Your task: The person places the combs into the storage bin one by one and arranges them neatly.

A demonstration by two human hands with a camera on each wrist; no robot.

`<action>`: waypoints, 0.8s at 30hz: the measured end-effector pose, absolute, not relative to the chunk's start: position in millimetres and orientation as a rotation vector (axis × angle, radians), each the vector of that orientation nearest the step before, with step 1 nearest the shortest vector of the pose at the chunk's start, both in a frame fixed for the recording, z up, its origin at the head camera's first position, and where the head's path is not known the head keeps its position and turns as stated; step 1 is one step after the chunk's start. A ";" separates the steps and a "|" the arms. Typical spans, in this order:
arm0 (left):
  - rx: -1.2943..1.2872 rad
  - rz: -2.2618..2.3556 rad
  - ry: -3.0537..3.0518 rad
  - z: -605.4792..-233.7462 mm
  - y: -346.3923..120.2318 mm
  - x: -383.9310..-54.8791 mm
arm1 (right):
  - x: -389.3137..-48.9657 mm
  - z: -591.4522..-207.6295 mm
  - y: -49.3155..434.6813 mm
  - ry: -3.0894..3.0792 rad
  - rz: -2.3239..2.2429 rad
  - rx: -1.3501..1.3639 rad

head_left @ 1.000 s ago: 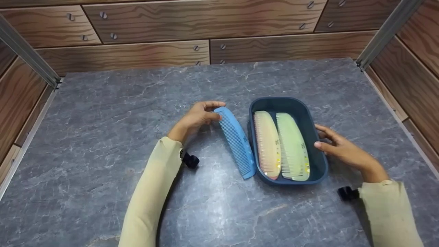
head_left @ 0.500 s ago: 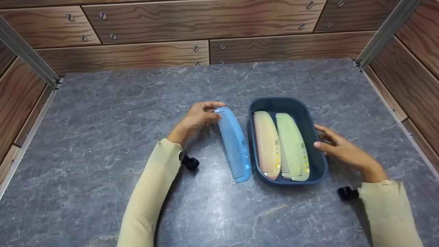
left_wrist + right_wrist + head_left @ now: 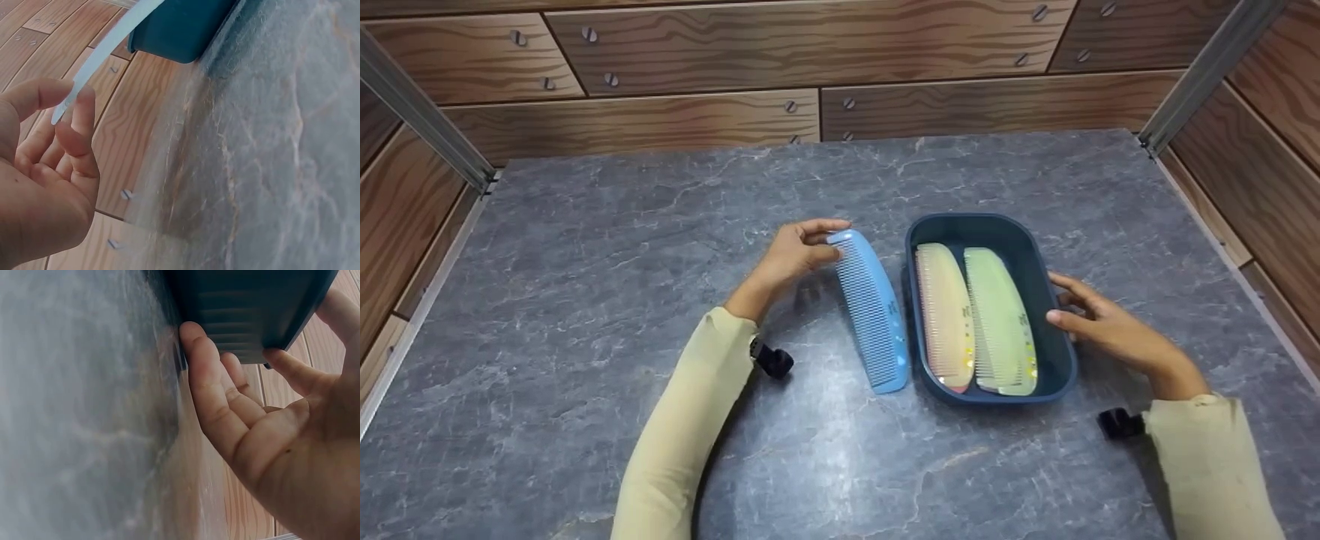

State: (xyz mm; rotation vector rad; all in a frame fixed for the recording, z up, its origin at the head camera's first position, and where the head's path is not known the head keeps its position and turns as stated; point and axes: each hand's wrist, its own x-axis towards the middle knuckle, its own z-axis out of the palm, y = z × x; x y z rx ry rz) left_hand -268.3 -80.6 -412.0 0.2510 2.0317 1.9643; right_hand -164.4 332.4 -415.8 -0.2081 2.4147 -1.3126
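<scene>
My left hand (image 3: 796,259) pinches a light-blue comb (image 3: 874,315) by its far end, between thumb and fingers. The comb stands just left of a dark-blue plastic container (image 3: 919,225), teeth facing left. In the left wrist view the comb (image 3: 107,48) shows edge-on, raised off the table. Inside the container a cream comb (image 3: 949,315) and a pale-green comb (image 3: 1001,322) lie side by side, with pinkish teeth showing beneath the cream one. My right hand (image 3: 1114,330) holds the container's right side, thumb at the rim and fingers against the outer wall (image 3: 225,309).
The grey marbled tabletop (image 3: 622,300) spreads around the container. Wood-patterned panels (image 3: 810,45) stand at the back and both sides, with metal posts (image 3: 1200,82) in the far corners. Small black cameras (image 3: 772,361) sit at both wrists.
The blue comb's near end has swung left, away from the container's wall, and its far end has risen slightly in the left hand. The right hand and container have stayed put.
</scene>
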 end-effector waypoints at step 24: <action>0.247 2.039 2.023 -405.5 -69.5 -256.1 | -164.9 -417.2 332.9 2.392 -1.346 -0.223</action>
